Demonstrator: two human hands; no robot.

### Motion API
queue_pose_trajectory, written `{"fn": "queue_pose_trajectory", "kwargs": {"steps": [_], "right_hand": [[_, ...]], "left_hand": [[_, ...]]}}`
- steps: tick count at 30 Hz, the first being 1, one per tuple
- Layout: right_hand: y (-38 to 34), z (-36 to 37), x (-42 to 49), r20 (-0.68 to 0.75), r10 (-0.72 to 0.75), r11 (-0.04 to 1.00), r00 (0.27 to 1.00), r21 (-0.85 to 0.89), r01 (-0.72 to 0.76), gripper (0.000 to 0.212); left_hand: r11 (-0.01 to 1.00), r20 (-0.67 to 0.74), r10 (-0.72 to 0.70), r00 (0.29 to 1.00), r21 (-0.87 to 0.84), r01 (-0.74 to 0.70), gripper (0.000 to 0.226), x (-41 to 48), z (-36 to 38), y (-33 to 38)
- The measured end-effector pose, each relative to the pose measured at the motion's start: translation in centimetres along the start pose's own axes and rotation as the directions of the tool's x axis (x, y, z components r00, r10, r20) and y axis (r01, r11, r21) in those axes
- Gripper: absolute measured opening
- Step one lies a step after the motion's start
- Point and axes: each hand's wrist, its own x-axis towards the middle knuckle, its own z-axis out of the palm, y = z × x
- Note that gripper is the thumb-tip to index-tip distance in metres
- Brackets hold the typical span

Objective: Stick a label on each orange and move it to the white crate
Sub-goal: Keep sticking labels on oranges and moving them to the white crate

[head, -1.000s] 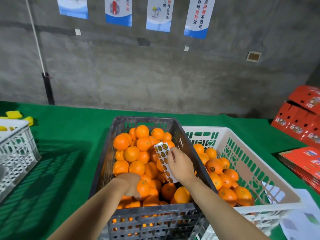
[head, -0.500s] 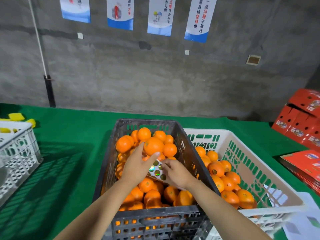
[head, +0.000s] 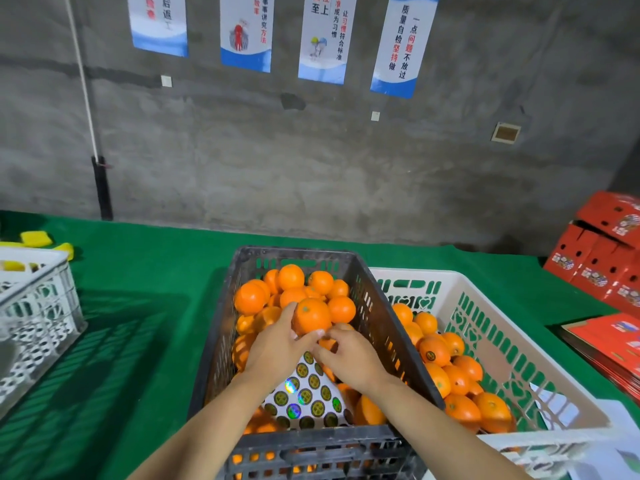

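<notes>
Cupping an orange (head: 313, 317) over the black crate (head: 294, 252), the left hand (head: 277, 344) should brace it firmly while the right hand (head: 353, 358), fingers curled at its underside, any label hidden, smooths down before the move to the white crate (head: 415, 273) alongside.

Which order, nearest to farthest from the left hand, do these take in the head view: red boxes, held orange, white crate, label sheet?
1. held orange, gripped by the left hand over the black crate.
2. label sheet, just below that hand.
3. white crate, to the right.
4. red boxes, far right by the wall.
</notes>
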Motion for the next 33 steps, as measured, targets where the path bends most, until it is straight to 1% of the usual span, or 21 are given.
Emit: {"fn": "queue_pose_trajectory", "kwargs": {"steps": [1,2,4,5,6,9,11,12,13,14,15,16,17,20,22,23,24,27,30,31,33], "right_hand": [[-0.1,0.0,0.0,-0.037,0.002,0.997,0.999,-0.081,-0.005,0.046],[-0.3,-0.1,0.0,-0.077,0.005,0.996,0.997,-0.093,-0.013,0.055],[-0.2,0.0,0.2,-0.112,0.028,1.000,0.993,-0.003,-0.028,0.085],[0.0,0.0,0.3,-0.099,0.022,0.999,0.995,0.036,-0.018,0.093],[0.2,0.0,0.2,-0.083,-0.005,0.998,0.997,0.056,0.010,0.090],[0.7,-0.3,0.0,-0.111,-0.079,0.997,0.991,0.011,0.081,0.062],[0.6,-0.6,0.1,-0.146,-0.098,0.995,0.984,-0.028,0.095,0.060],[0.6,-0.7,0.2,-0.187,-0.100,0.994,0.977,-0.063,0.090,0.061],[0.5,-0.8,0.3,-0.268,-0.105,0.990,0.958,-0.125,0.073,0.061],[0.6,-0.9,0.5,-0.373,-0.118,0.977,0.920,-0.212,0.039,0.061],[0.7,-1.1,0.6,-0.470,-0.131,0.956,0.873,-0.294,-0.015,0.061],[0.8,-1.4,0.6,-0.549,-0.133,0.936,0.825,-0.343,-0.078,0.062],[1.0,-2.0,0.7,-0.614,-0.112,0.926,0.782,-0.350,-0.143,0.062],[2.1,-3.8,0.4,-0.754,0.083,0.921,0.651,-0.191,-0.339,0.058],[2.5,-4.5,0.3,-0.805,0.226,0.871,0.548,-0.085,-0.485,0.062],[2.6,-4.6,0.2,-0.810,0.289,0.833,0.510,-0.050,-0.551,0.064],[2.7,-4.5,0.2,-0.797,0.344,0.794,0.497,-0.036,-0.607,0.065],[3.1,-4.6,0.3,-0.673,0.486,0.723,0.557,-0.049,-0.690,0.063],[3.5,-5.1,0.5,-0.561,0.601,0.694,0.569,0.014,-0.720,0.055],[3.5,-5.0,0.5,-0.551,0.594,0.686,0.586,-0.033,-0.727,0.051],[3.4,-4.7,0.4,-0.563,0.503,0.711,0.655,-0.162,-0.685,0.044]], "left_hand": [[1.000,-0.019,0.007,1.000,-0.024,-0.008,0.082,0.1,0.0,0.0],[0.998,-0.034,0.018,0.999,-0.057,-0.020,0.079,0.2,0.0,0.0],[0.998,-0.021,0.017,1.000,-0.068,-0.019,0.080,0.4,0.0,0.0],[0.999,0.004,0.003,1.000,-0.041,-0.003,0.084,0.5,0.0,-0.1],[1.000,0.029,-0.010,1.000,-0.016,0.011,0.089,0.5,0.1,-0.2],[1.000,0.070,-0.002,0.998,-0.019,0.004,0.093,0.4,0.3,0.0],[0.999,0.031,0.006,1.000,-0.045,-0.005,0.090,0.3,0.3,0.4],[0.999,0.004,0.001,1.000,-0.044,-0.001,0.088,0.3,0.2,0.5],[1.000,-0.020,-0.012,1.000,-0.025,0.012,0.085,0.2,0.1,0.6],[1.000,-0.040,-0.019,0.999,0.013,0.020,0.077,0.2,-0.1,0.6],[0.997,-0.057,-0.009,0.998,0.070,0.013,0.063,0.1,-0.2,0.6],[0.991,-0.071,0.017,0.997,0.131,-0.008,0.049,0.0,-0.4,0.5],[0.983,-0.082,0.044,0.996,0.180,-0.029,0.043,-0.1,-0.6,0.6],[0.963,-0.133,0.095,0.987,0.263,-0.057,0.039,-0.4,-0.9,0.7],[0.956,-0.201,0.110,0.973,0.289,-0.048,0.027,-0.5,-1.1,0.9],[0.956,-0.224,0.106,0.969,0.291,-0.037,0.024,-0.5,-1.2,1.0],[0.957,-0.233,0.094,0.968,0.290,-0.023,0.022,-0.5,-1.3,1.2],[0.960,-0.219,0.078,0.973,0.278,-0.014,0.020,-0.8,-1.2,1.3],[0.969,-0.189,0.076,0.979,0.247,-0.028,0.017,-0.8,-1.1,1.5],[0.981,-0.189,0.068,0.980,0.191,-0.031,0.018,-0.6,-0.9,1.5],[0.999,-0.208,-0.009,0.978,-0.045,0.000,0.024,-0.1,-0.6,1.5]]}}
